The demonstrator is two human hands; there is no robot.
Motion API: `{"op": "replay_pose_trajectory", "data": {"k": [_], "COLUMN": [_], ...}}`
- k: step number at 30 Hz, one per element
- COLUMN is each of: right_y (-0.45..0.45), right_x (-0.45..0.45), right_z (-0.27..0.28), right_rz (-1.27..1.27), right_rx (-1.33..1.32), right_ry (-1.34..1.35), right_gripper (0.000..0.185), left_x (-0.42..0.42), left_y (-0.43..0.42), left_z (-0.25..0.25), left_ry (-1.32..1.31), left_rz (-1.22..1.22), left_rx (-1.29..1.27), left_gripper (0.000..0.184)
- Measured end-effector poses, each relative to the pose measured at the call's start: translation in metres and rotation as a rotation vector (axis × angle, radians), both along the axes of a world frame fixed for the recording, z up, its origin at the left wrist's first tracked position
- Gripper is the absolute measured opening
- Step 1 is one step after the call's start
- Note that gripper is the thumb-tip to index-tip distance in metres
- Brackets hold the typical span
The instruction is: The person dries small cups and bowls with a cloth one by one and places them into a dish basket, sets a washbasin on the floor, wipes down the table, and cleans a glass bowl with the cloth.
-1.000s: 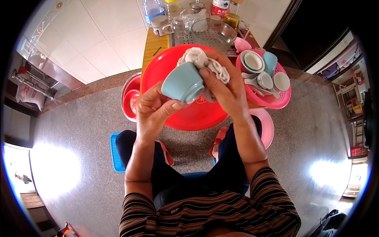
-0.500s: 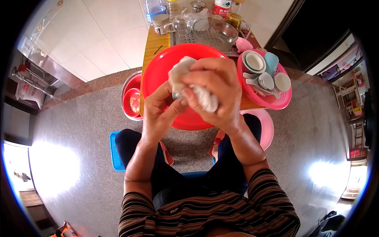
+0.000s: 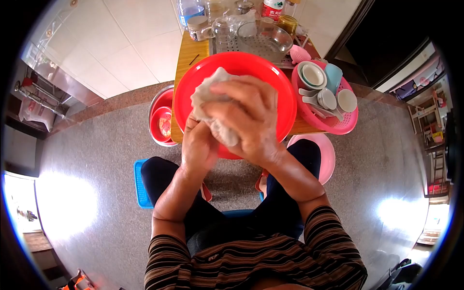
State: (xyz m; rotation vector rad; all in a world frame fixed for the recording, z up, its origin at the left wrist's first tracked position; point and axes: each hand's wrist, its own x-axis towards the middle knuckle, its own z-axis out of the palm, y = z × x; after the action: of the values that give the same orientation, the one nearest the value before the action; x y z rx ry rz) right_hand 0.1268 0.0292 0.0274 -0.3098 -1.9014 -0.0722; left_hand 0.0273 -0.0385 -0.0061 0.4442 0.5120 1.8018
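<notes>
A crumpled white cloth (image 3: 205, 96) is gripped in my right hand (image 3: 251, 113), whose fingers curl over it from above. My left hand (image 3: 197, 147) is closed just below, its fingertips tucked under the cloth; whatever it holds is covered. Both hands are together above a large red basin (image 3: 285, 104), which stands on the wooden table. To the right, a pink colander (image 3: 338, 124) holds white bowls (image 3: 346, 100), several white spoons (image 3: 309, 93) and a light blue cup (image 3: 333, 76).
Behind the basin stand a glass bowl (image 3: 268, 43), a glass teapot (image 3: 224, 31), jars and bottles on a perforated metal tray (image 3: 217, 47). Red bowls (image 3: 162, 121) sit lower left. A pink basin (image 3: 324, 159) and blue basket (image 3: 141, 186) are below table height.
My right hand and the cloth have shifted left, now covering the pale item edge that showed at my left fingertips. My left hand has turned and moved slightly right and down.
</notes>
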Motion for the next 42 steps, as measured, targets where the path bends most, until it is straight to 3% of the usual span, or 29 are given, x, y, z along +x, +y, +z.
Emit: {"op": "replay_pose_trajectory", "data": {"k": [2, 5, 7, 12, 13, 15, 22, 25, 28, 31, 33, 35, 39, 42], "right_y": [0.003, 0.007, 0.008, 0.014, 0.013, 0.011, 0.008, 0.0, 0.005, 0.006, 0.001, -0.002, 0.0, 0.024], "right_x": [0.009, 0.019, 0.024, 0.022, 0.017, 0.01, 0.012, 0.007, 0.01, 0.017, 0.029, 0.038, 0.069, 0.112], "right_z": [0.011, 0.021, 0.025, 0.014, 0.01, 0.002, 0.003, 0.003, 0.006, 0.007, 0.017, 0.022, 0.036, 0.052], "right_rz": [0.044, 0.104, 0.372, 0.431, 0.425, 0.27, 0.299, 0.294, 0.215, 0.19, 0.298, 0.276, 0.219, 0.083], "right_rx": [-0.112, -0.251, -0.705, -1.019, -1.018, -0.655, -0.586, -0.555, -0.447, -0.376, -0.28, -0.225, -0.112, 0.044], "right_ry": [0.0, 0.014, 0.129, 0.237, 0.244, 0.238, 0.207, 0.203, 0.13, 0.173, 0.161, 0.226, 0.305, 0.551], "right_gripper": [0.021, 0.014, 0.014, 0.011, 0.011, 0.016, 0.022, 0.024, 0.028, 0.029, 0.027, 0.024, 0.025, 0.026], "left_x": [-0.007, -0.007, -0.014, -0.022, -0.021, -0.023, -0.022, -0.015, -0.015, -0.013, -0.006, -0.008, 0.023, 0.063], "left_y": [0.003, -0.002, -0.002, 0.006, 0.008, 0.011, 0.009, 0.006, 0.006, 0.009, 0.012, 0.022, 0.055, 0.088], "left_z": [0.0, 0.015, 0.015, 0.01, 0.011, 0.005, 0.003, 0.006, -0.004, -0.001, 0.001, 0.001, 0.031, 0.051], "left_ry": [0.472, 0.657, 0.654, 0.268, 0.134, 0.152, 0.133, 0.161, 0.573, 0.711, 0.714, 1.071, 1.406, 1.632], "left_rz": [0.05, 0.009, -0.027, -0.131, -0.11, -0.089, -0.048, 0.078, 0.303, 0.379, 0.336, 0.356, 0.237, 0.119], "left_rx": [0.096, 0.061, 0.082, 0.206, 0.217, 0.209, 0.264, 0.192, 0.24, 0.135, 0.124, 0.092, 0.213, 0.364], "left_gripper": [0.024, 0.015, 0.018, 0.033, 0.037, 0.041, 0.034, 0.028, 0.03, 0.03, 0.028, 0.029, 0.026, 0.024]}}
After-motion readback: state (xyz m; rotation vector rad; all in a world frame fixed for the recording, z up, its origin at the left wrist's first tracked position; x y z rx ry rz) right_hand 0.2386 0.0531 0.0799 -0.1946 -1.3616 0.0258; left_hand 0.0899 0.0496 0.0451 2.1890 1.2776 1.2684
